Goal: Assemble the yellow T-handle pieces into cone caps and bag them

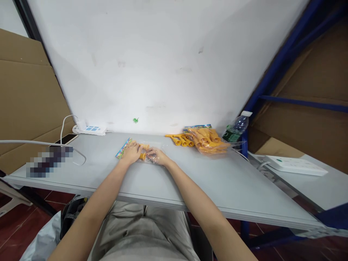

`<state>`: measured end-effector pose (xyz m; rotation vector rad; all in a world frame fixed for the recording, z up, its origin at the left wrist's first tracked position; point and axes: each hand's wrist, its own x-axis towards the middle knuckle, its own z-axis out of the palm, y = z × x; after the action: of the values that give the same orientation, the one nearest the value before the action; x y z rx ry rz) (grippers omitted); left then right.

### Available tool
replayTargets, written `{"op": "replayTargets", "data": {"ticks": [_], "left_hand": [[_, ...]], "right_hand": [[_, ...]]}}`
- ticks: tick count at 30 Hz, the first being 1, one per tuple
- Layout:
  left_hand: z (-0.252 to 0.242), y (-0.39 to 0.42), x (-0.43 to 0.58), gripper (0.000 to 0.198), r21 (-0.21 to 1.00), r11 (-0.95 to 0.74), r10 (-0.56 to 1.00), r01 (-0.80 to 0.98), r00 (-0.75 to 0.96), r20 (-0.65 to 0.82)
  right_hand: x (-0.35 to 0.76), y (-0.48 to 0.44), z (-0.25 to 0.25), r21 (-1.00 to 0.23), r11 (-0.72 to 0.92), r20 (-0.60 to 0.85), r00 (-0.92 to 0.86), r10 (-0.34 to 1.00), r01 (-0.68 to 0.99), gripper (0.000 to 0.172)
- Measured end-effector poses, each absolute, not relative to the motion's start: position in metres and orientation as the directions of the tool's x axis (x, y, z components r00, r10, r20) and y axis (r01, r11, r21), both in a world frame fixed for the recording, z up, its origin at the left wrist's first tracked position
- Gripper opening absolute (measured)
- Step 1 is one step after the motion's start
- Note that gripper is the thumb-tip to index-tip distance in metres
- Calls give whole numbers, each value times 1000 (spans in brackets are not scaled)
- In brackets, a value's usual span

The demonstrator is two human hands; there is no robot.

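Note:
A clear plastic bag (148, 159) with a colourful printed header strip (124, 148) lies on the table in front of me. Yellow horn-shaped plastic pieces (143, 156) show through it between my hands. My left hand (131, 153) rests over the header end, its fingers stretched across the bag and the yellow plastic. At the opposite end, my right hand (158, 156) has its fingers closed on the crinkled clear film. Part of the bag's contents is hidden beneath both hands.
Loose yellow horns (182, 140) lie to the right, beside a pile of bagged ones (208, 139). A plastic bottle (237, 127) leans near the blue frame. A power strip (91, 129), cables and a phone (66, 139) are at left. Another power strip (296, 166) sits far right.

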<state>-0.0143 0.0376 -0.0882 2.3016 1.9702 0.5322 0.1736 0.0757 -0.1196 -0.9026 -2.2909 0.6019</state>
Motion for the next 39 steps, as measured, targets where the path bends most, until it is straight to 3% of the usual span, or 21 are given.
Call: {"op": "replayTargets", "data": {"ticks": [6, 10, 14, 18, 23, 28, 33, 39], "left_hand": [[-86, 37, -14, 52, 293, -114, 987, 949, 75, 142], [-85, 41, -21, 52, 310, -40, 991, 950, -1, 131], [-87, 46, -30, 52, 327, 17, 989, 945, -64, 134], [-91, 50, -34, 53, 344, 43, 986, 938, -95, 135], [-91, 50, -34, 51, 355, 64, 984, 933, -118, 132], [-91, 50, -34, 51, 355, 63, 987, 933, -111, 118], [-91, 51, -35, 51, 364, 54, 986, 930, -107, 128], [-90, 49, -34, 52, 351, 58, 987, 934, -106, 119]], "right_hand": [[182, 75, -111, -461, 629, 329, -537, 777, 627, 32], [207, 85, -100, -466, 450, 413, -262, 872, 762, 34], [243, 95, -99, -473, 265, 585, 75, 808, 840, 38], [265, 99, -111, -471, 54, 537, 237, 809, 880, 47], [267, 97, -120, -439, -91, 351, 263, 899, 894, 53], [265, 92, -115, -430, -79, 394, 266, 880, 899, 42], [261, 91, -116, -433, 22, 426, 183, 886, 901, 44], [253, 88, -112, -358, 53, 353, 82, 932, 932, 42]]}}
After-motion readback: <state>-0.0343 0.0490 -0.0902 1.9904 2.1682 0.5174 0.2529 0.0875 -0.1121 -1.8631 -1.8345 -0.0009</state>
